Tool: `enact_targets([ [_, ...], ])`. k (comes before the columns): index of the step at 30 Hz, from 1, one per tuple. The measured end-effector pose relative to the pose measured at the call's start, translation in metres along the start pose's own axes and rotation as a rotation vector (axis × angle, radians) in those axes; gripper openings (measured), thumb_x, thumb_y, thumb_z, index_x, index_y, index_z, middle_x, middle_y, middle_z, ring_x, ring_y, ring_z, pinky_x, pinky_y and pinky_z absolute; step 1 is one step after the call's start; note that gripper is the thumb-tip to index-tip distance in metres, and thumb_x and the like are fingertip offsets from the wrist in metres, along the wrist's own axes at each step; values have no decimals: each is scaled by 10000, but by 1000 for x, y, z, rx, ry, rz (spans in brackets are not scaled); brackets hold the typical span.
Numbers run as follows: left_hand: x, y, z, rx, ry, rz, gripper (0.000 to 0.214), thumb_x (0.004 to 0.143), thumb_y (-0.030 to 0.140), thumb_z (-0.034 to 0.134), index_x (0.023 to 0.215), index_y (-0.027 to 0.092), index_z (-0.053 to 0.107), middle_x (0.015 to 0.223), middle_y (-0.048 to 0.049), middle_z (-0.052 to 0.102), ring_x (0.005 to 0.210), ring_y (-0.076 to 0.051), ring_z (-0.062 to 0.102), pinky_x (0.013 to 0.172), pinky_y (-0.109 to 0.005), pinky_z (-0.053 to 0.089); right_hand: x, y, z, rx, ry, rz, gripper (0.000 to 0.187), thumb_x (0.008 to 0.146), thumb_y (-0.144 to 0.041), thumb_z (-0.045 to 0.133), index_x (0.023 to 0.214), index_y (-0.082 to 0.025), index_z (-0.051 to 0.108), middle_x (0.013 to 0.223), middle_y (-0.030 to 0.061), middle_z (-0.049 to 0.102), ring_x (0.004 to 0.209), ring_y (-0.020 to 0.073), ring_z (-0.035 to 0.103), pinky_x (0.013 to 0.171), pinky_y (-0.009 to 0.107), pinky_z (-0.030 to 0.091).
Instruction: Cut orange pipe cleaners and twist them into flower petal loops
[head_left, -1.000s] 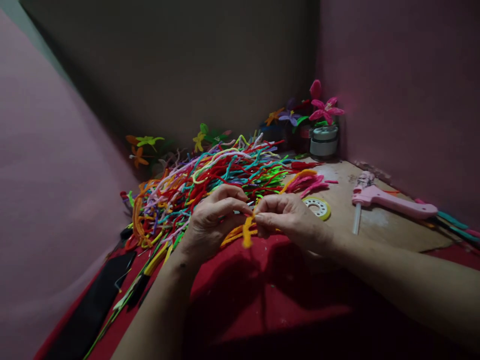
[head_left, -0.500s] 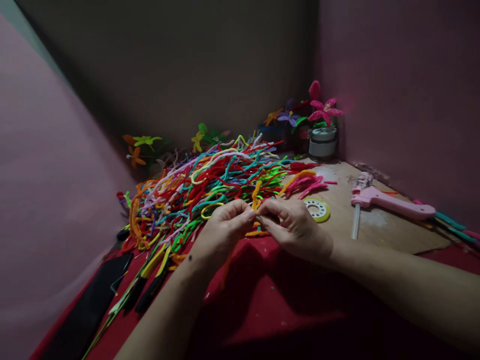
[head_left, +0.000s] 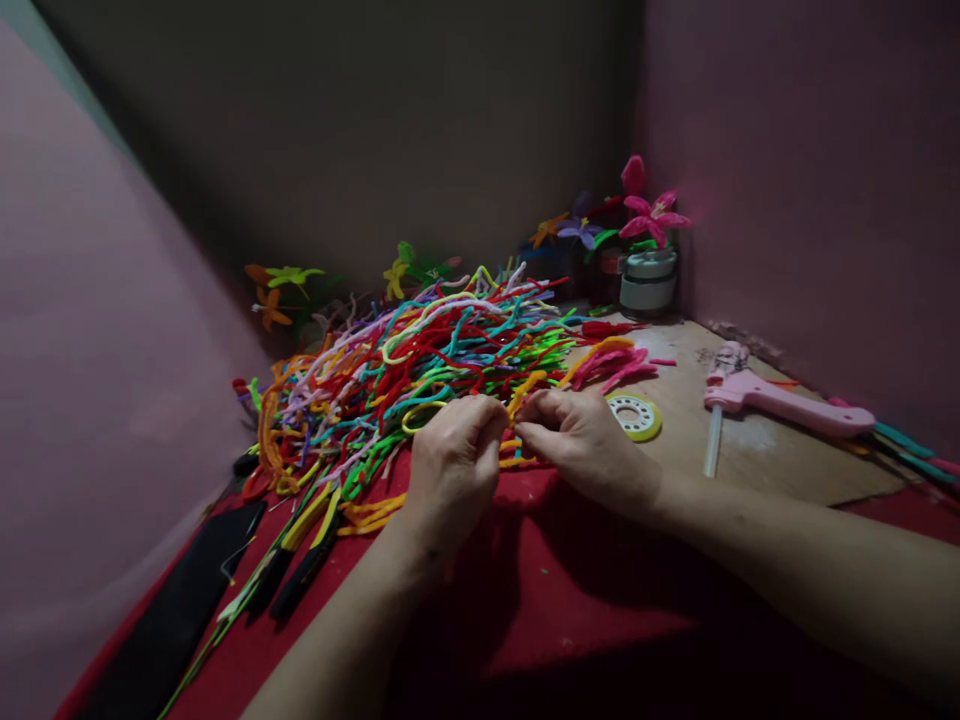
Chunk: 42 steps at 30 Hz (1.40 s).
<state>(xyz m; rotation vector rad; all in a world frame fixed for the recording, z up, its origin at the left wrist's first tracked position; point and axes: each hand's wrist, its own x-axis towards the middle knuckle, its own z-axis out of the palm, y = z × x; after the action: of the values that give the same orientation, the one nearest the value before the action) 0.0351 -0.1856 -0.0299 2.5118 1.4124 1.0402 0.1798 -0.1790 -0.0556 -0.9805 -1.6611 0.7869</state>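
Between my two hands is an orange pipe cleaner (head_left: pixel 528 388), its fuzzy end sticking up past the fingertips. My left hand (head_left: pixel 459 460) is closed on it, turned so that the back of the hand faces me and hides most of the grip. My right hand (head_left: pixel 589 445) pinches the same piece with thumb and forefinger, close beside the left fingertips. A big heap of coloured pipe cleaners (head_left: pixel 442 345) lies just behind the hands. More orange pipe cleaners (head_left: pixel 371 515) rest left of my left wrist.
A yellow tape roll (head_left: pixel 646 418) and a pink glue gun (head_left: pixel 795 404) lie on a brown board (head_left: pixel 780 475) at right. Yellow-and-black pliers (head_left: pixel 304 560) and a black flat object (head_left: pixel 180 600) are at left. Pipe-cleaner flowers (head_left: pixel 652 218) stand in a jar (head_left: pixel 648 285) behind.
My left hand has rotated, its back turning toward me. The orange end above the fingers now leans right instead of upright. The right hand stays nearly in place.
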Motion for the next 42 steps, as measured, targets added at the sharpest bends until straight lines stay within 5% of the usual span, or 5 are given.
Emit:
enact_targets([
  [4, -3, 3, 2, 245, -66, 73, 174, 802, 133, 380, 693, 177, 508, 686, -25, 528, 668, -144, 458, 613, -255, 343, -3, 1, 1, -163, 22, -73, 137, 729, -145, 491, 608, -166, 554, 572, -2, 558, 540, 103, 489, 542, 225, 364],
  [17, 7, 1, -19, -130, -309, -169, 183, 803, 218, 392, 629, 181, 434, 592, 19, 479, 532, -105, 421, 518, -235, 329, 6, -4, -10, -166, 123, -268, 198, 754, -209, 553, 943, -191, 611, 857, 46, 605, 759, 147, 545, 688, 266, 416],
  [27, 11, -13, -27, -688, -379, -421, 168, 780, 273, 457, 661, 154, 464, 526, 40, 470, 452, -61, 405, 442, -178, 320, 13, -11, -14, 194, -286, 282, 235, 754, -276, 513, 551, -157, 505, 390, -43, 473, 329, 47, 362, 363, 184, 264],
  [35, 10, -13, -29, -609, -384, -350, 153, 796, 249, 450, 682, 149, 471, 559, 43, 460, 488, -54, 397, 466, -170, 323, 13, 6, -14, 500, -526, 511, 275, 709, -359, 595, 576, -168, 449, 302, -105, 298, 254, 28, 190, 288, 182, 124],
  [42, 14, -13, -35, -530, -377, -326, 159, 787, 268, 471, 688, 144, 473, 570, 35, 454, 496, -65, 416, 464, -184, 330, 15, 0, -19, 572, -543, 436, 242, 719, -330, 580, 608, -116, 557, 556, 13, 564, 478, 87, 490, 473, 221, 360],
])
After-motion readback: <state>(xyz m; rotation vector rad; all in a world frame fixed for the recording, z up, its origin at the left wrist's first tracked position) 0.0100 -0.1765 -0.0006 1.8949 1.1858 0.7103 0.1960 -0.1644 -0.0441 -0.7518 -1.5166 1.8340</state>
